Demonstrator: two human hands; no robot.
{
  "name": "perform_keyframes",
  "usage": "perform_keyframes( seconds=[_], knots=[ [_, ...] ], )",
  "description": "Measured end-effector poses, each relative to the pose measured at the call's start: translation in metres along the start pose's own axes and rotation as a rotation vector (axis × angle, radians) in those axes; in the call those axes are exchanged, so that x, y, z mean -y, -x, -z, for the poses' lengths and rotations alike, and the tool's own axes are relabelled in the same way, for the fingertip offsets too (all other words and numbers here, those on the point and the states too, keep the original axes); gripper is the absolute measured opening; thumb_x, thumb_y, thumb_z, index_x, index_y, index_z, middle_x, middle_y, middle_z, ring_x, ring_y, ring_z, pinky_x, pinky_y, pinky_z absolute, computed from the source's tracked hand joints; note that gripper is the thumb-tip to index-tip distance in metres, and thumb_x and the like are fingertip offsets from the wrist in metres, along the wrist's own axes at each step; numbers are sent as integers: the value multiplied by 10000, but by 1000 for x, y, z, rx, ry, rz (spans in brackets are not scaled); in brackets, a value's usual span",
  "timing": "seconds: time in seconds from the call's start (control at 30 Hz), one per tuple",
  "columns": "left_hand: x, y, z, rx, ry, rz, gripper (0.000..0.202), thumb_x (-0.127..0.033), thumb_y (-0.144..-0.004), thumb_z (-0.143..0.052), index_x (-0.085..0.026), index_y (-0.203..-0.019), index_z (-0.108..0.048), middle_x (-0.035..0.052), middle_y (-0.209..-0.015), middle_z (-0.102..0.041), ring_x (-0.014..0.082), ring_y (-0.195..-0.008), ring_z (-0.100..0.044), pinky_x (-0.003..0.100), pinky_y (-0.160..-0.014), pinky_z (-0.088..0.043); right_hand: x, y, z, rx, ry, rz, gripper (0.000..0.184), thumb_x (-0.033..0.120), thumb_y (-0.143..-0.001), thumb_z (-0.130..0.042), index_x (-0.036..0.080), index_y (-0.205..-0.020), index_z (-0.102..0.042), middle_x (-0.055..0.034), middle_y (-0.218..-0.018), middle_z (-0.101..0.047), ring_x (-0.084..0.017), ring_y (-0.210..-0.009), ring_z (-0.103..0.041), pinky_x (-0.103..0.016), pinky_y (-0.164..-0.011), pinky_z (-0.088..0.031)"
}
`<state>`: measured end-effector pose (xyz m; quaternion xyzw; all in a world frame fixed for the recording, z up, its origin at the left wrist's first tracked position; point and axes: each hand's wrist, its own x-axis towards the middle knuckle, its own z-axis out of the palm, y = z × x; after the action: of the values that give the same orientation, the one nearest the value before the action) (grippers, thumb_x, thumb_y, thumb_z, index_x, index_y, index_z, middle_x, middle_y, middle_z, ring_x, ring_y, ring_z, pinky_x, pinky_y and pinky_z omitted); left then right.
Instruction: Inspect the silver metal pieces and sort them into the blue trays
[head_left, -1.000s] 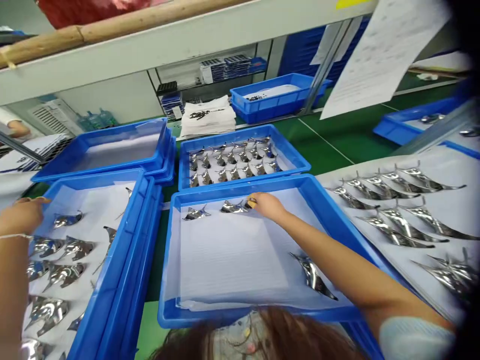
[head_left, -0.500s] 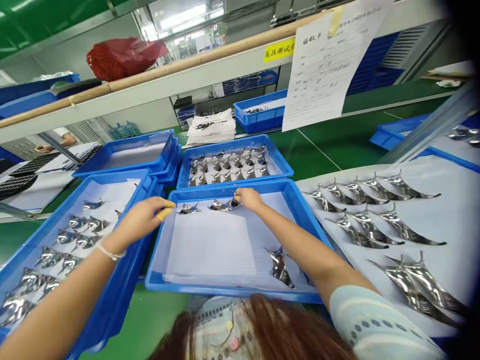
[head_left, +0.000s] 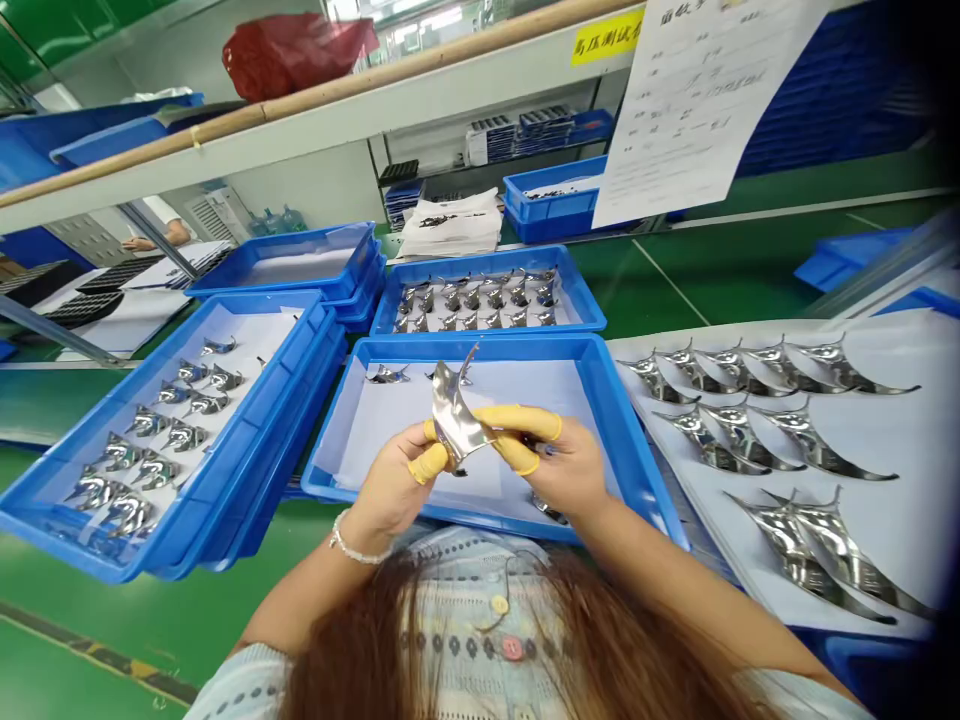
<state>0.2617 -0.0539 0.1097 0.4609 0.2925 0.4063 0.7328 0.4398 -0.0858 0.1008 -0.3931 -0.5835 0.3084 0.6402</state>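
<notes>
Both hands hold one shiny, ray-shaped metal part (head_left: 452, 420) up over the middle blue tray (head_left: 600, 400). My left hand (head_left: 394, 480) pinches its lower left side with a yellow finger cot on the thumb. My right hand (head_left: 555, 460) grips its right side, yellow cots on two fingers. On the tray's white paper liner lie two more metal parts (head_left: 386, 375) at the far edge, and another one shows partly under my right hand.
A left blue tray (head_left: 247, 440) holds several metal parts in rows. A far tray (head_left: 487, 300) is full of them. More large parts (head_left: 750, 420) lie on white paper at right. A hanging paper sheet (head_left: 697, 100) and a shelf are above.
My right hand left the tray's far edge and my left hand came in from the left tray. Both have drawn close and now hold one metal part up between them.
</notes>
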Motion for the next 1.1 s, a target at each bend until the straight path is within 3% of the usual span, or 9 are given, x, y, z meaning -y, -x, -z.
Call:
perform_keyframes(
  seconds=[0.13,0.27,0.6,0.77,0.97,1.1],
  knots=[
    [-13,11,13,103,-96,-13,394,-502,-687,-867,-140,-733,-719,30,-694,-623,133,-658,-509,268,-667,-434,7,7,-9,-30,-292,-271,201,390,-823,-762,217,-921,-792,-35,-696,-744,-61,-390,-381,-218,-376,-331],
    [-16,16,25,147,-97,36,334,-462,-739,-838,-147,-751,-728,38,-712,-644,149,-672,-540,285,-682,-452,9,7,-15,59,-480,-439,291,468,-781,-791,186,-857,-794,-28,-614,-692,-47,-381,-341,-203,-349,-277],
    [-17,11,39,134,-53,110,353,-481,-715,-852,-148,-746,-736,30,-691,-628,140,-663,-530,260,-658,-459,6,-1,-30,101,-624,-587,255,448,-735,-817,202,-802,-799,27,-485,-586,-45,-327,-339,-195,-331,-214],
    [-15,3,41,132,-34,145,344,-474,-718,-852,-151,-744,-735,29,-699,-631,139,-664,-529,258,-656,-461,6,-10,-30,99,-613,-644,269,456,-709,-822,196,-763,-780,23,-525,-606,-43,-312,-362,-202,-329,-205],
    [-14,-3,36,169,-48,156,337,-475,-737,-840,-152,-765,-751,25,-696,-637,123,-640,-533,246,-648,-459,5,-10,-27,81,-566,-638,408,577,-663,-840,186,-716,-734,66,-419,-483,-48,-320,-307,-217,-350,-191],
    [-20,-5,26,162,-47,146,309,-458,-732,-849,-166,-782,-764,13,-686,-630,113,-631,-529,237,-639,-454,0,-12,-27,65,-605,-644,450,537,-623,-887,182,-600,-611,84,-418,-426,-33,-348,-267,-207,-372,-172]
  ],
)
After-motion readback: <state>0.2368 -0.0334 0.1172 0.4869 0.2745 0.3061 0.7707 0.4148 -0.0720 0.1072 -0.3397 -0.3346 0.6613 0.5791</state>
